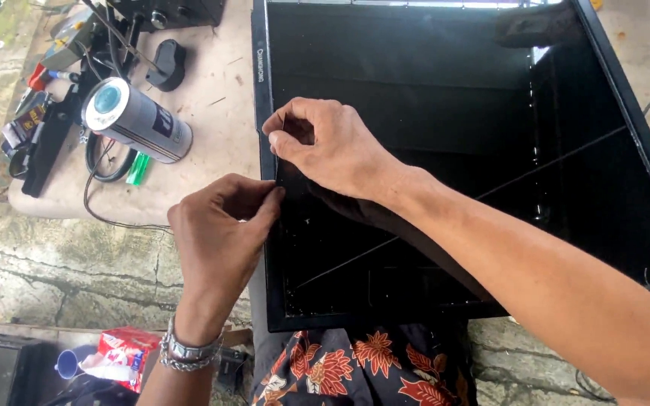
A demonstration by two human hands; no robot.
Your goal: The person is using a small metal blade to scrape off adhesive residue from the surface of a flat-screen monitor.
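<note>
A large flat black screen panel in a thin black frame lies tilted across my lap and a low table. Its glossy face shows reflections and a thin diagonal line. My left hand, with a metal bracelet on the wrist, pinches the panel's left frame edge between thumb and fingers. My right hand reaches across the screen and pinches the same left edge slightly higher, fingertips on the bezel.
A silver cylindrical can lies on the beige table at the left, among black cables, a black plug and small tools. A red packet and a blue cup sit low left. The concrete floor is cracked.
</note>
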